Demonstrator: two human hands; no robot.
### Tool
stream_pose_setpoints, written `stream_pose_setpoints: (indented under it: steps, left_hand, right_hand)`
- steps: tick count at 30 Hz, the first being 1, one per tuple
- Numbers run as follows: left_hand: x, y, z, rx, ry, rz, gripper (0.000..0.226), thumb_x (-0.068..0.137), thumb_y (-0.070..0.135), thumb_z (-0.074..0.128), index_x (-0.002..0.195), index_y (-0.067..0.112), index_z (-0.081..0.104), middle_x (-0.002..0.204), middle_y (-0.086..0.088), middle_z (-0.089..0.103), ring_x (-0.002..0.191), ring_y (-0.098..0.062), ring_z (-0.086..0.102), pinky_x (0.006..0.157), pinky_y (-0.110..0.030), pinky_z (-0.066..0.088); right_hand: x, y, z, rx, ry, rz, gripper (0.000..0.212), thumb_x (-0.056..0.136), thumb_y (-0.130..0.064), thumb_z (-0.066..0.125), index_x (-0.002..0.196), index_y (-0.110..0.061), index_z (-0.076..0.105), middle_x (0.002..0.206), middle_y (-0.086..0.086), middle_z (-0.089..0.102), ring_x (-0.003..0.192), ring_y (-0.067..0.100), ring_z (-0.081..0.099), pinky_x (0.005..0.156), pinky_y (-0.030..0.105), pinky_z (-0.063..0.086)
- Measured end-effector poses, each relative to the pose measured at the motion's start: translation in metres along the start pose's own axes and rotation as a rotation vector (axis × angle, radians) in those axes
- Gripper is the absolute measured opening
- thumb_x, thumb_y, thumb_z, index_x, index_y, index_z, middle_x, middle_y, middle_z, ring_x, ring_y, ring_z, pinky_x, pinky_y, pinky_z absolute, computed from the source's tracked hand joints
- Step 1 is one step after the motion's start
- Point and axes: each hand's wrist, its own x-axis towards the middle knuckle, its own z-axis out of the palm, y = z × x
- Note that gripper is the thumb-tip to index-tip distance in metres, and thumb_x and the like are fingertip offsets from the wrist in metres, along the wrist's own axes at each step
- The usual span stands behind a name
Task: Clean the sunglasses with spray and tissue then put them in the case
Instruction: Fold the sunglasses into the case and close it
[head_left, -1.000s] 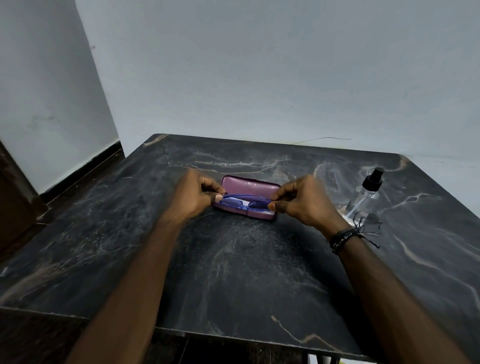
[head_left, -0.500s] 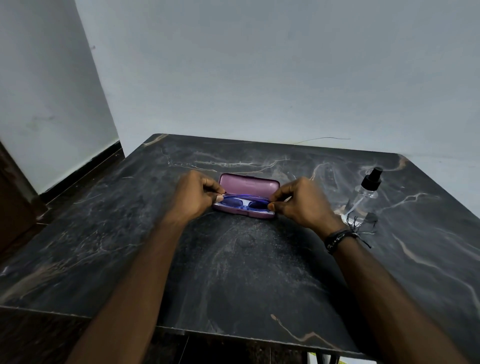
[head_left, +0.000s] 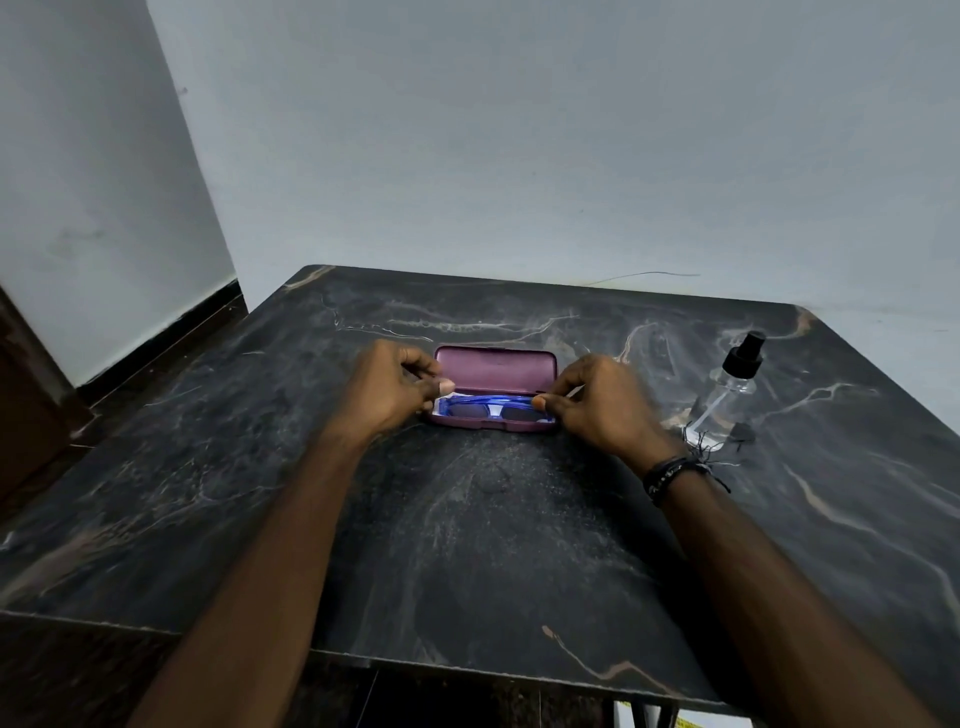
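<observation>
Lowered into the open purple case (head_left: 496, 370), blue sunglasses (head_left: 493, 407) stay pinched by both hands' grip.

head cam | faces forward-down | near, over dark table (head_left: 467, 545)

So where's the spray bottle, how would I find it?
Look at the dark marble table and go to its far right side, past the right hand. The spray bottle stands alone there: clear body, black pump top, unlike the purple case.
</observation>
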Motion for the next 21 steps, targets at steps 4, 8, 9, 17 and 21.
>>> stream_pose_setpoints:
  steps: [4, 8, 9, 17, 21]
  left_hand:
    - [-0.003, 0.004, 0.004, -0.008, 0.082, -0.019, 0.045, 0.076, 0.004, 0.081, 0.116, 0.004, 0.061, 0.100, -0.009, 0.064, 0.056, -0.018, 0.065, 0.055, -0.031, 0.060]
    - [-0.002, 0.005, 0.004, -0.133, 0.013, -0.105, 0.078, 0.076, -0.004, 0.078, 0.144, 0.005, 0.040, 0.112, -0.020, 0.065, 0.050, -0.013, 0.059, 0.046, -0.022, 0.053]
    - [-0.002, 0.005, 0.004, -0.151, 0.003, -0.112, 0.082, 0.075, -0.005, 0.078, 0.146, 0.005, 0.037, 0.112, -0.021, 0.066, 0.052, -0.014, 0.060, 0.046, -0.020, 0.051]
    - [-0.003, 0.001, 0.000, -0.316, 0.002, -0.117, 0.023, 0.088, 0.013, 0.072, 0.109, 0.007, 0.066, 0.093, -0.012, 0.074, 0.054, -0.013, 0.068, 0.053, -0.027, 0.055]
    - [-0.002, 0.003, -0.002, -0.350, 0.016, -0.177, 0.034, 0.090, 0.039, 0.064, 0.089, 0.006, 0.071, 0.083, -0.011, 0.076, 0.066, -0.020, 0.073, 0.063, -0.034, 0.061]
  right_hand:
    - [0.000, 0.001, 0.001, 0.051, -0.013, 0.072, 0.018, 0.077, -0.034, 0.080, 0.079, -0.019, 0.071, 0.076, -0.008, 0.068, 0.063, 0.006, 0.061, 0.050, 0.016, 0.037]
    - [0.004, 0.008, 0.004, 0.135, -0.037, 0.123, 0.045, 0.073, -0.034, 0.084, 0.109, -0.021, 0.060, 0.097, -0.007, 0.062, 0.082, 0.012, 0.062, 0.059, 0.021, 0.045]
    - [0.006, 0.010, 0.005, 0.173, -0.059, 0.144, 0.055, 0.072, -0.033, 0.084, 0.118, -0.021, 0.056, 0.103, -0.005, 0.063, 0.084, 0.016, 0.065, 0.061, 0.024, 0.050]
    - [0.007, 0.017, 0.003, 0.235, -0.134, 0.049, 0.073, 0.078, -0.025, 0.080, 0.142, -0.026, 0.044, 0.116, -0.002, 0.069, 0.073, 0.008, 0.066, 0.065, 0.026, 0.054]
    - [0.007, 0.018, 0.000, 0.213, -0.121, 0.033, 0.036, 0.079, -0.023, 0.080, 0.113, -0.024, 0.067, 0.104, -0.002, 0.074, 0.060, 0.007, 0.065, 0.061, 0.031, 0.058]
